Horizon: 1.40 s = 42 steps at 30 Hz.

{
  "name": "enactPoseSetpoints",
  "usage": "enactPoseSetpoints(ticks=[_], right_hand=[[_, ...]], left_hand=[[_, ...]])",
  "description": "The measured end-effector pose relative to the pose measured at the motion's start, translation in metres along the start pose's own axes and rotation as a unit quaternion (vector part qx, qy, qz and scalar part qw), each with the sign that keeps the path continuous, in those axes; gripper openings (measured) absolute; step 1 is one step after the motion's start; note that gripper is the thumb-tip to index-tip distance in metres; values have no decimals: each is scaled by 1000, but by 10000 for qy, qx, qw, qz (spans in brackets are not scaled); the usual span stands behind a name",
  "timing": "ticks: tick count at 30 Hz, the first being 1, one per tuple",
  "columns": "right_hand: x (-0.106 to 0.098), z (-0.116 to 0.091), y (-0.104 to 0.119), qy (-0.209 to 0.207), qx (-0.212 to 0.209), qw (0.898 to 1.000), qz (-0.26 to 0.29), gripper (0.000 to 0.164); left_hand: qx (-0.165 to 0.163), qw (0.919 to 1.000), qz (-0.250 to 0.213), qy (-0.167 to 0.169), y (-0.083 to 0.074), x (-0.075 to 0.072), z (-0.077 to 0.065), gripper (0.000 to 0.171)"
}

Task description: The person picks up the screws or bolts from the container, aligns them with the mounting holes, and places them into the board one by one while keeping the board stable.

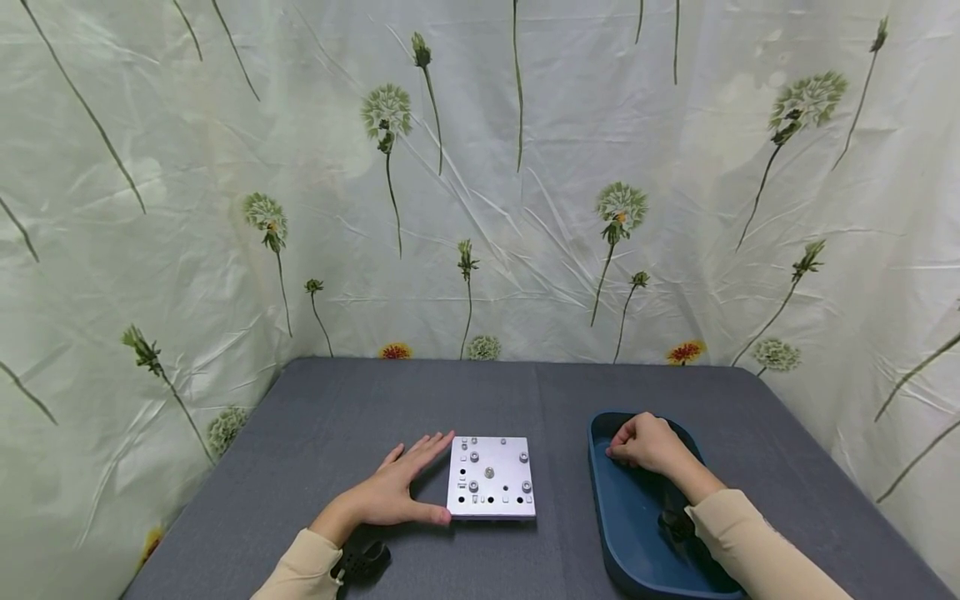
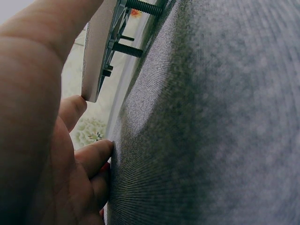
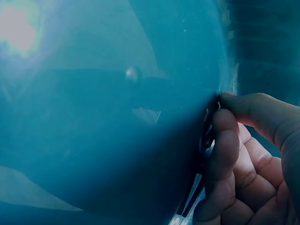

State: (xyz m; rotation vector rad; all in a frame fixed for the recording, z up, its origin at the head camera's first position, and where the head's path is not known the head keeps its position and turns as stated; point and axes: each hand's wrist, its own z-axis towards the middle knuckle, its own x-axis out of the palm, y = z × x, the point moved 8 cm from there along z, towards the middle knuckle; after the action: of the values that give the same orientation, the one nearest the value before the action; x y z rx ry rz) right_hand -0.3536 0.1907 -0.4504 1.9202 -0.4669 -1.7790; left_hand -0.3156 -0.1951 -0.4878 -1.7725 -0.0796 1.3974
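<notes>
A silver square metal plate (image 1: 491, 477) with bolt heads and holes lies on the table in the head view. Threaded bolts (image 2: 127, 49) stick out of its underside in the left wrist view. My left hand (image 1: 393, 487) is spread along its left side, thumb at the near corner and index finger at the far corner. My right hand (image 1: 648, 446) reaches into a blue tray (image 1: 626, 533), fingers curled at its left wall. In the right wrist view, thumb and index finger pinch a small dark part (image 3: 207, 129), mostly hidden by the fingers.
Shiny threaded pieces (image 3: 190, 199) show beside the curled fingers in the right wrist view. The tray stands right of the plate on a grey cloth-covered table (image 1: 420, 392). Behind it hangs a pale flower-patterned curtain (image 1: 525, 208). Dark wrist devices (image 1: 363, 562) sit under both wrists.
</notes>
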Motion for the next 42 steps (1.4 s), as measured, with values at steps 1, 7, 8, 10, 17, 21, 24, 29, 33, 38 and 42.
enactPoseSetpoints(ticks=[1,7,8,10,17,21,24,29,33,38,42], right_hand=[[0,0,0,10,-5,10000,6,18],[-1,-3,2,67,-71,10000,-14,17],[-1,-3,2,70,-87,9999,-21,17],[-1,-4,4,71,-138,9999,-31,17],[-5,-3,13,-1,-320,9995,8,15],[-5,-3,17,-19,-438,9990,71,15],[-5,-3,18,-4,-494,9986,166,16],[-7,-2,20,5,-521,9979,378,15],[-10,-2,22,-28,-491,9975,510,15],[-15,-1,26,-118,-486,9970,597,15],[-19,-2,30,-221,-522,9965,617,16]], left_hand=[[-5,10000,1,1,0,0,0,116],[-11,10000,37,35,-1,0,1,115],[-5,10000,40,44,-1,0,1,116],[5,10000,41,48,-1,0,1,116],[10,10000,34,41,-2,0,1,116],[0,10000,22,38,-2,0,1,116],[16,10000,23,40,-3,0,0,116],[54,10000,50,30,-2,0,0,115],[79,9999,72,13,-2,0,-1,115],[74,10000,59,-3,-2,-1,-1,116],[40,10000,23,-5,-2,-1,-1,116]])
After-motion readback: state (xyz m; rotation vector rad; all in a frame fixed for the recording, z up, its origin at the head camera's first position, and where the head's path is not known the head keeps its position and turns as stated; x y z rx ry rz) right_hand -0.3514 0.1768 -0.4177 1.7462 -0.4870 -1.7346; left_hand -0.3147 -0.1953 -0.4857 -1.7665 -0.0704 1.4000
